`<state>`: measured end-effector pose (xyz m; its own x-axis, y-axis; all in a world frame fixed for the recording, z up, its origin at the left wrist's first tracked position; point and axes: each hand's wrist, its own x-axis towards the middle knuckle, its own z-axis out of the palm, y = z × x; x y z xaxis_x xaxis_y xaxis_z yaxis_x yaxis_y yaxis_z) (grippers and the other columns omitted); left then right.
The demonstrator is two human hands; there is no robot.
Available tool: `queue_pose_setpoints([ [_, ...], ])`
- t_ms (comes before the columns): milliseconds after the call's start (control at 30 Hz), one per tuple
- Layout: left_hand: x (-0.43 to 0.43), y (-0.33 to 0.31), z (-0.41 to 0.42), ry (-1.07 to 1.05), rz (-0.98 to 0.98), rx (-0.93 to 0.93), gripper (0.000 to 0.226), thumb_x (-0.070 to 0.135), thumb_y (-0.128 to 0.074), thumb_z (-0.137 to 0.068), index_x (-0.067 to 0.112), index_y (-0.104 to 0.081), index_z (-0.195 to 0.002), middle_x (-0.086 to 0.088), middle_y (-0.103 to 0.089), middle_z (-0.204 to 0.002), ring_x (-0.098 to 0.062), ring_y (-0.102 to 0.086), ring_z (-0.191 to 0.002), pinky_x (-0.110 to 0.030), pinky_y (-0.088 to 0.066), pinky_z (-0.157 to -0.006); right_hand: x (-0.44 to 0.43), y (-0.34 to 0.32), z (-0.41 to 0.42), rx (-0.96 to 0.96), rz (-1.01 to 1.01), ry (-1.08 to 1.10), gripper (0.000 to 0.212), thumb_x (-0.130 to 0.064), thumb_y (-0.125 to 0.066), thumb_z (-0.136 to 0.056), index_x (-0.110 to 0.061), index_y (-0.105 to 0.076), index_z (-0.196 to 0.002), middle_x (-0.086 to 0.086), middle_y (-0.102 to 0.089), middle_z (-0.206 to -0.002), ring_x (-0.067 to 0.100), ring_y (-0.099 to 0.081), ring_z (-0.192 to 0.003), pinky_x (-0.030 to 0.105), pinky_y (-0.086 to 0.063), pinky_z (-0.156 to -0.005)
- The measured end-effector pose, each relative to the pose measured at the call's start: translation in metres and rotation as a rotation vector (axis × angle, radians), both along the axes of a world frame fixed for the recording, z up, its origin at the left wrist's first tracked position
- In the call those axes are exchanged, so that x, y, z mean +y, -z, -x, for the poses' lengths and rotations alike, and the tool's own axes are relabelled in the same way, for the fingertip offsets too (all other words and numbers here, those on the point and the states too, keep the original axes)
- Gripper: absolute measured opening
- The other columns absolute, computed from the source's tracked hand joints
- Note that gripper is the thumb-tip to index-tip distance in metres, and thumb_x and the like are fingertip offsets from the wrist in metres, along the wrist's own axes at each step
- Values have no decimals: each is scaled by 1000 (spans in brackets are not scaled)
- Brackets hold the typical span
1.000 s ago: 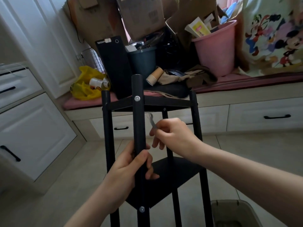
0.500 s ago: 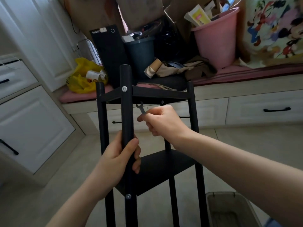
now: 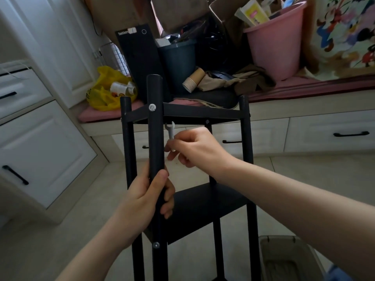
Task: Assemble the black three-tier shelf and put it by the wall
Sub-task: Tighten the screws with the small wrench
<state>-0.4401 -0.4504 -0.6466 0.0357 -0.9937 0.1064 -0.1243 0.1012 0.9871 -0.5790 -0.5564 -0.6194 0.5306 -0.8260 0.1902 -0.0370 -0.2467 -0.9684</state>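
black shelf (image 3: 207, 203): upright in mid-view, close to the person, in front of the white drawers (image 3: 324, 126) on the far side; feet out of view.
near post (image 3: 155, 138): nearest of the uprights, fixed to the top tier (image 3: 203, 113) by a silver upper screw (image 3: 152, 107) and to the middle tier by a lower screw (image 3: 156, 244).
left hand (image 3: 146, 199): wrapped round the near post between the two tiers, thumb on the near face, fingers curled behind.
right hand (image 3: 198, 147): just right of the near post, below the top tier, pinching the wrench between thumb and fingertips.
wrench (image 3: 171, 131): small, silver, open end up, just under the top tier beside the post; contact with any fastener impossible to tell.
cushioned ledge (image 3: 304, 88): far side, piled with a pink bucket (image 3: 274, 43), yellow bag (image 3: 103, 92), paper cups (image 3: 192, 80) and boxes.
grey bin (image 3: 284, 256): near right, beside the shelf's right leg.
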Motion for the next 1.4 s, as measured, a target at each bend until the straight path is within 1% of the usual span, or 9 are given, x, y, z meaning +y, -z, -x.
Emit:
queue_pose_setpoints([
  [100,2,0,1,15,-3,6,41,51,-48,-98,10,-46,-103,-2,-49,-64,-16,-46,-48,-26,-46,-48,2,-4,-2,-2,23,33,24,-22,-59,-95,-23,-72,-75,-26,-60,-56,-14,-53,-57,14,-38,-61],
  [233,4,3,1,14,14,-16,31,41,-49,-93,11,-47,-102,-1,-49,-64,-15,-45,-48,-27,-45,-48,5,-6,-4,-61,9,42,30,-13,-60,-93,-19,-67,-65,-18,-54,-47,-5,-50,-48,15,-38,-55],
  [433,5,4,-8,6,10,-23,32,47,-58,-90,17,-50,-100,-1,-50,-65,-15,-46,-49,-26,-47,-49,6,-5,0,-105,78,119,21,-12,-59,-93,-9,-76,-81,-18,-57,-50,-3,-54,-52,16,-41,-59],
  [633,8,3,-17,55,1,-7,25,49,-62,-84,26,-55,-87,-3,-49,-66,-16,-46,-49,-27,-47,-51,5,-5,0,-97,142,79,22,-9,-57,-95,-9,-73,-79,-26,-52,-44,-10,-52,-48,8,-37,-52],
  [700,9,3,-18,55,-7,-4,20,46,-67,-86,29,-57,-86,-4,-49,-66,-17,-47,-49,-27,-48,-52,7,-6,-3,-109,152,67,22,-8,-57,-96,-5,-73,-81,-26,-51,-44,-10,-52,-48,7,-38,-50],
  [833,10,2,-21,54,-31,18,19,44,-62,-87,26,-56,-90,-4,-49,-67,-17,-47,-51,-28,-49,-53,10,-7,-9,-150,210,125,22,-8,-58,-96,-4,-74,-83,-24,-55,-47,-8,-53,-50,7,-40,-51],
  [933,10,2,-22,87,-29,9,16,45,-68,-86,32,-59,-82,-3,-50,-67,-17,-48,-52,-28,-50,-55,11,-7,-12,-153,233,151,21,-12,-59,-97,-6,-75,-85,-21,-57,-51,-6,-54,-51,8,-40,-53],
  [1100,7,3,-22,117,-25,4,17,49,-63,-86,32,-58,-83,-3,-50,-68,-17,-49,-53,-29,-50,-57,11,-5,-13,-148,236,176,21,-12,-58,-98,-3,-75,-88,-23,-54,-48,-4,-54,-50,10,-40,-55],
  [1400,7,4,-23,127,-37,7,19,51,-64,-86,33,-58,-84,-3,-49,-68,-16,-48,-53,-29,-49,-55,11,-5,-13,-95,339,220,21,-11,-60,-97,-3,-76,-87,-11,-60,-60,-6,-58,-55,9,-44,-58],
])
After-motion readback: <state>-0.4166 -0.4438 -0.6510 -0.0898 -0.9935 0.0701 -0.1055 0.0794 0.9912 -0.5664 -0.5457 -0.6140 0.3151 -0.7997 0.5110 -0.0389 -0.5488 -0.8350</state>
